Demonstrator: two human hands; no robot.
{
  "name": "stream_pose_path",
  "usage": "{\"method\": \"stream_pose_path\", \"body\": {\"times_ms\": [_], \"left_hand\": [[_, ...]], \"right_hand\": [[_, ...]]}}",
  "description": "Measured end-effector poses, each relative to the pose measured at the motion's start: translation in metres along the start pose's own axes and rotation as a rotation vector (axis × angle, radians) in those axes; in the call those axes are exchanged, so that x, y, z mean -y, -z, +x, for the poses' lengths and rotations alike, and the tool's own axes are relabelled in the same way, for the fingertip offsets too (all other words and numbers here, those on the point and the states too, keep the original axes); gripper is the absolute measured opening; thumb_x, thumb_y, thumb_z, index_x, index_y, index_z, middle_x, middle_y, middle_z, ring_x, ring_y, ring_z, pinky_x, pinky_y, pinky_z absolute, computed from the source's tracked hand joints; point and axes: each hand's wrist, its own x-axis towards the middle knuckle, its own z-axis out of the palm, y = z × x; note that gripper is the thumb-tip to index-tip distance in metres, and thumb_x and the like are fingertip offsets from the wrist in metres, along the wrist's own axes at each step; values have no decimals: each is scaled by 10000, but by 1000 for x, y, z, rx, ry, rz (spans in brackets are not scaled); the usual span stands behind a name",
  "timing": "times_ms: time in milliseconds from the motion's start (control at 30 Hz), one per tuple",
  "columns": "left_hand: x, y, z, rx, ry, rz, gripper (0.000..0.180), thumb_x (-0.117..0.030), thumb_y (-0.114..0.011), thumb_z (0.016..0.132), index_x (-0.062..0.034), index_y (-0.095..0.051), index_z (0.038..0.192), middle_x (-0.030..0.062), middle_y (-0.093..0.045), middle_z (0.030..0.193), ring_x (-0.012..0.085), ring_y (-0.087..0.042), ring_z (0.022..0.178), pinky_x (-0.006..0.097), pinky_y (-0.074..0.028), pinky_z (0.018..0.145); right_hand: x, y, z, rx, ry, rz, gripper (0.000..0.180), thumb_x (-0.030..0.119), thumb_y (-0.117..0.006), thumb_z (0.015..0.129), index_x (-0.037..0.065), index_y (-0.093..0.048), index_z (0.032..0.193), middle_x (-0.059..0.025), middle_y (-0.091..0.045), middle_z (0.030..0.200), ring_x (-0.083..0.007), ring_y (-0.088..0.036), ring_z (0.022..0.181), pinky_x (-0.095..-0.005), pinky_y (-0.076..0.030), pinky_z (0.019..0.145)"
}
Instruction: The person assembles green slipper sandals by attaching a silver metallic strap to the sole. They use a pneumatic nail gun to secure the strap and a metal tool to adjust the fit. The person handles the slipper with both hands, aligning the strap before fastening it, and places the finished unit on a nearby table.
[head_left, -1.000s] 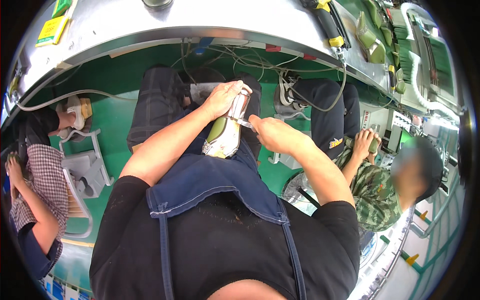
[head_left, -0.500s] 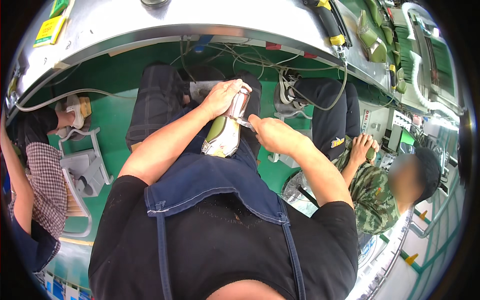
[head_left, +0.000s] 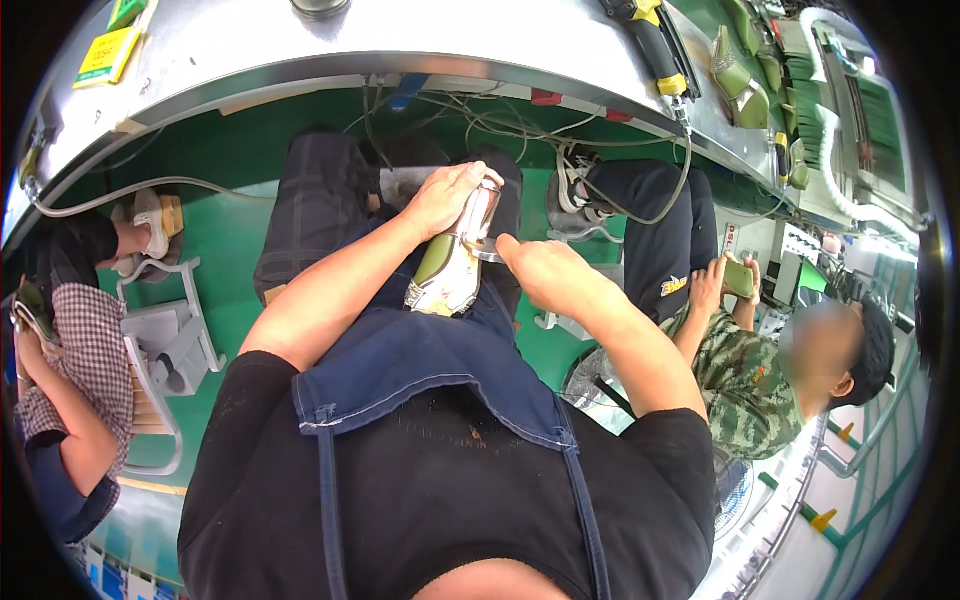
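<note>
A green and white shoe upper [head_left: 446, 270], apparently on a last, rests upright over my lap and blue apron. Its far end is a shiny silvery-brown piece. My left hand [head_left: 450, 197] is wrapped round that far end, partly covering it. In my right hand [head_left: 552, 270] is a small metal tool [head_left: 486, 250], whose bright end touches the right side of the upper. My fingers hide most of the tool, so its exact kind does not show.
A metal workbench [head_left: 420, 38] runs across the far side, holding a black and yellow power screwdriver [head_left: 660, 52], a yellow box [head_left: 106, 57] and green shoe pieces [head_left: 738, 80]. Cables [head_left: 520, 120] hang below. Co-workers sit left and right, each holding a green piece.
The metal tool has turned slightly against the upper, while my left hand stays put. The right co-worker has lifted a green piece; the left one's hands have come into view with another.
</note>
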Motion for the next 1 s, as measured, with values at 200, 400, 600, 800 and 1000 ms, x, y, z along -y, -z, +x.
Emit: {"method": "stream_pose_path", "body": {"times_ms": [200,400,600,800,1000], "left_hand": [[-5,-1,-2,25,-8,-28,524,-480,-432,1134,-41,-716,1148,40,-703,829,118,-655,733,294,-548,692],[-6,2,-18,-10,-101,150,437,-367,-446,1141,-41,-666,1331,61,-703,1139,144,-662,1015,303,-526,947],[23,0,-61,-247,89,345,579,-370,-535,1112,8,-439,1539,113,-628,1355,174,-635,1171,333,-508,1039],[-22,-2,-69,-33,575,-400,715,-332,-620,1081,14,-274,1602,127,-648,1310,171,-671,1085,318,-561,941],[-29,-6,-66,14,588,-247,719,-339,-572,1101,3,-226,1630,158,-637,1336,183,-667,1121,321,-559,939]], "right_hand": [[1,-3,-1,-6,-31,31,189,-52,-586,861,-30,-521,1037,-244,-695,793,-435,-723,807,-525,-564,711],[-4,-7,-3,19,-34,80,197,-59,-562,880,-36,-519,1070,-259,-693,811,-434,-719,833,-530,-554,734],[-3,-4,-5,16,-38,83,210,-58,-569,872,-36,-519,1075,-257,-693,814,-433,-718,833,-523,-555,729],[-4,-12,-6,-86,35,-60,174,1,-612,861,-13,-532,1015,-202,-695,755,-363,-729,712,-462,-570,618],[9,-25,-6,-244,-7,-388,142,98,-640,863,29,-529,920,-140,-655,626,-334,-703,572,-383,-566,524]]}}
